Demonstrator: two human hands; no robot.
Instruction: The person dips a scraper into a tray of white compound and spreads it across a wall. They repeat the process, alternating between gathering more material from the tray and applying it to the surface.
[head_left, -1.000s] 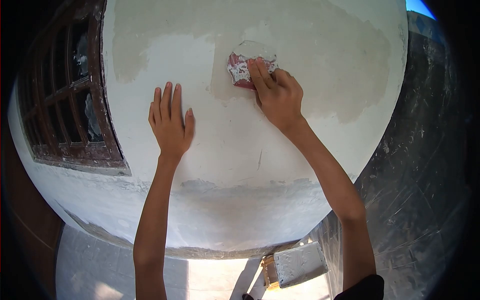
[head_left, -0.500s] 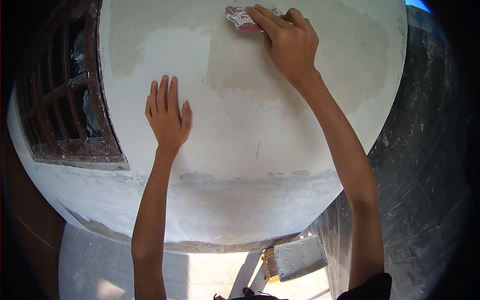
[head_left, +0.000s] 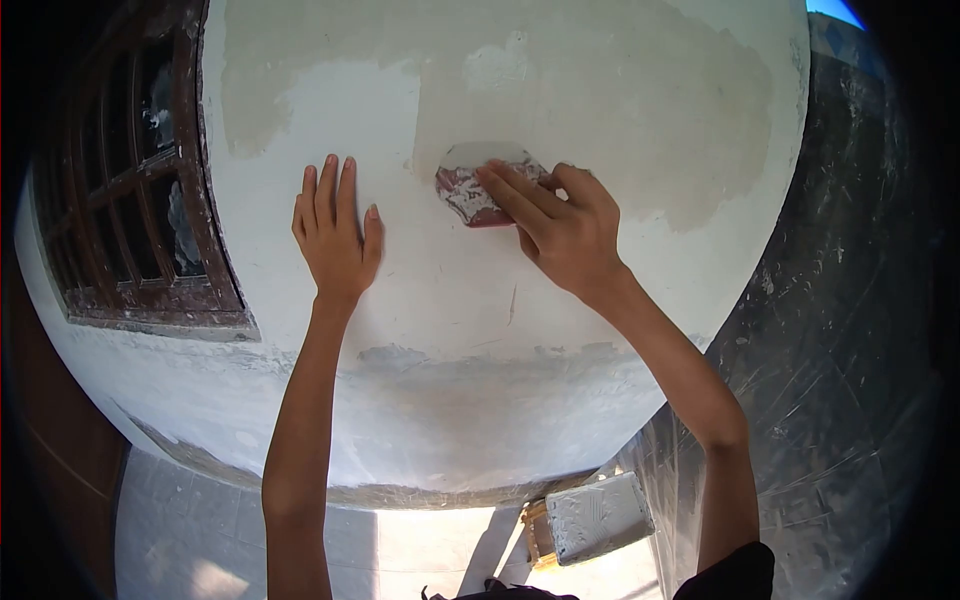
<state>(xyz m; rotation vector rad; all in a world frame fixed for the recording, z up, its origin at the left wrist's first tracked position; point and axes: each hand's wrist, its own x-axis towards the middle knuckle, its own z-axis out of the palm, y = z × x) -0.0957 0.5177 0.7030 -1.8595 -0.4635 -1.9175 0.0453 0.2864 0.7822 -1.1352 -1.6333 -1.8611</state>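
Observation:
My right hand (head_left: 570,225) grips a putty scraper (head_left: 470,192), reddish and smeared with white filler, pressed against the pale wall (head_left: 440,290). The fingers stretch over its back, and its upper edge lies on the wall surface. To the left, my left hand (head_left: 335,240) rests flat on the wall with fingers extended and nothing held. Damp-looking grey-beige patches (head_left: 640,120) cover the upper wall around and above the scraper. A small lighter smear (head_left: 495,68) shows above it.
A dark wooden window frame (head_left: 190,230) with panes is at left. Below right, a white-coated board or tray (head_left: 600,517) sits on a wooden support (head_left: 538,535). Dark plastic sheeting (head_left: 840,360) hangs along the right. Grey floor tiles (head_left: 200,530) lie below.
My right hand has drawn the scraper down the wall from near the top edge to mid-wall. A lighter smear now shows where it was. My left hand stays in place.

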